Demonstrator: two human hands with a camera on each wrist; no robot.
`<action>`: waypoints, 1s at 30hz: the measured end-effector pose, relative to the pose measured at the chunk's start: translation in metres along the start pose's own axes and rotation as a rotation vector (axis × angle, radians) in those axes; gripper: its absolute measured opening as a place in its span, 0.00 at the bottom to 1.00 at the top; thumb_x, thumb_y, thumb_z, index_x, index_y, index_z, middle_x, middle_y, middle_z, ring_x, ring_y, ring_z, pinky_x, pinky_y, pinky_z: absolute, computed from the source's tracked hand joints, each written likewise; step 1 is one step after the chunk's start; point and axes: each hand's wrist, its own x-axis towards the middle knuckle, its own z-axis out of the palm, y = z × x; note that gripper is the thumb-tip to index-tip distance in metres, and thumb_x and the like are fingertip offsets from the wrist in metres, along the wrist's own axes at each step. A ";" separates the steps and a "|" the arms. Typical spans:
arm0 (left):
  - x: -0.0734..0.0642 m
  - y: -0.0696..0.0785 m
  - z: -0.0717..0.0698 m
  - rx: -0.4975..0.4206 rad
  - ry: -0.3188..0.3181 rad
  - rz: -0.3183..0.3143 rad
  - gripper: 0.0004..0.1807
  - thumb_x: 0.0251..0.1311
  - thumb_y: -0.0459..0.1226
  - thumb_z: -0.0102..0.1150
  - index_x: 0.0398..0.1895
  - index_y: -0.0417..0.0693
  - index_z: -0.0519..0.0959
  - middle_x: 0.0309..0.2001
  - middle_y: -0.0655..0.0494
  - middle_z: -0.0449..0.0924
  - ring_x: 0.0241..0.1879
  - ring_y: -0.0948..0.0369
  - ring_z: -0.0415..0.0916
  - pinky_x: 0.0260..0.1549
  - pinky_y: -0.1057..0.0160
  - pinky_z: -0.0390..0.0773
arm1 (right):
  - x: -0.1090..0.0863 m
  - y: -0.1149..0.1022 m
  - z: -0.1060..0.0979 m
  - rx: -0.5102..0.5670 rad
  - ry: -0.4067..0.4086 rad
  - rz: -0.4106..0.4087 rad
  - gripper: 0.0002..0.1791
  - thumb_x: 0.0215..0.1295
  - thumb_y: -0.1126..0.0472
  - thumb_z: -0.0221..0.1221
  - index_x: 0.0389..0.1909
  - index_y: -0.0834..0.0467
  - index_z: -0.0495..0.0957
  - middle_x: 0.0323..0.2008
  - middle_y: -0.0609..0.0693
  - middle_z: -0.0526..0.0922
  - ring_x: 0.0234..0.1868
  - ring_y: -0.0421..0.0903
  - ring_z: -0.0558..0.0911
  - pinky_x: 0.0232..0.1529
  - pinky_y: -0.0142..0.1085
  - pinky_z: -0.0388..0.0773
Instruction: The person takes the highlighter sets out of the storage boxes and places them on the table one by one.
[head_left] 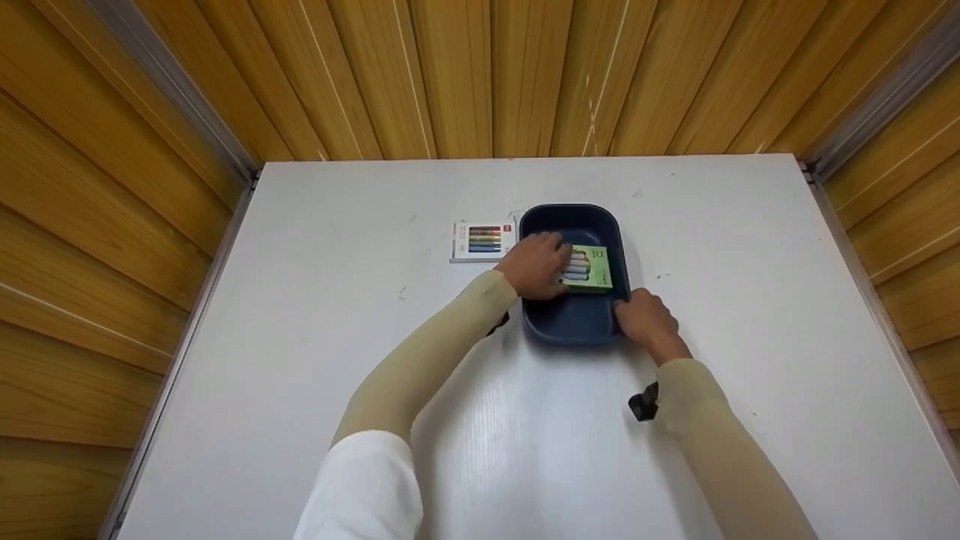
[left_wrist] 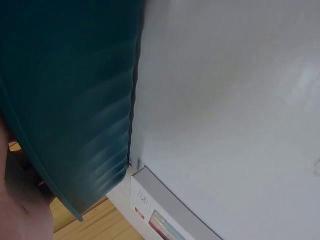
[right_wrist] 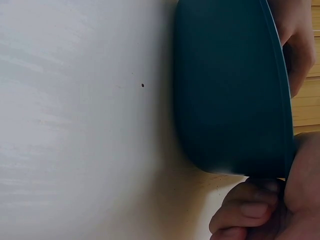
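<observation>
left hand (head_left: 534, 266) is clamped across the left end of the green box (head_left: 596, 268), thumb at the near edge, fingers at the far edge. green box is inside the blue tray (head_left: 574, 319), around mid-length, coloured sticks showing on top (can't tell if it touches the tray floor). right hand (head_left: 646, 319) is clamped on the tray's right rim toward the near end, thumb over the inside, fingers curled outside. tray is open side up on the white table (head_left: 300, 315). white box (head_left: 484, 241) lies flat just left of the tray, toward its far end. wood-plank wall (head_left: 450, 75) behind.
</observation>
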 end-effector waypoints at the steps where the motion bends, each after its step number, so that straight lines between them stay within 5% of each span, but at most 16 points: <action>1: 0.000 0.000 0.001 -0.001 0.000 0.000 0.33 0.58 0.56 0.56 0.61 0.46 0.70 0.53 0.49 0.73 0.52 0.54 0.71 0.56 0.55 0.71 | 0.000 0.000 0.000 -0.003 -0.001 0.001 0.27 0.71 0.53 0.38 0.54 0.72 0.70 0.43 0.64 0.78 0.38 0.55 0.76 0.36 0.44 0.71; 8: 0.001 -0.001 0.002 -0.007 -0.003 -0.006 0.35 0.56 0.59 0.57 0.61 0.47 0.71 0.54 0.50 0.73 0.53 0.54 0.70 0.57 0.56 0.69 | 0.001 0.000 0.001 -0.009 -0.004 -0.003 0.28 0.72 0.54 0.38 0.58 0.74 0.68 0.50 0.68 0.77 0.42 0.56 0.75 0.41 0.49 0.73; 30: -0.006 -0.002 -0.003 0.016 0.063 0.014 0.37 0.55 0.62 0.53 0.60 0.49 0.70 0.53 0.52 0.70 0.51 0.56 0.66 0.53 0.58 0.66 | 0.001 0.001 -0.001 -0.008 -0.025 -0.010 0.27 0.71 0.54 0.37 0.55 0.73 0.69 0.44 0.65 0.77 0.40 0.56 0.75 0.38 0.46 0.71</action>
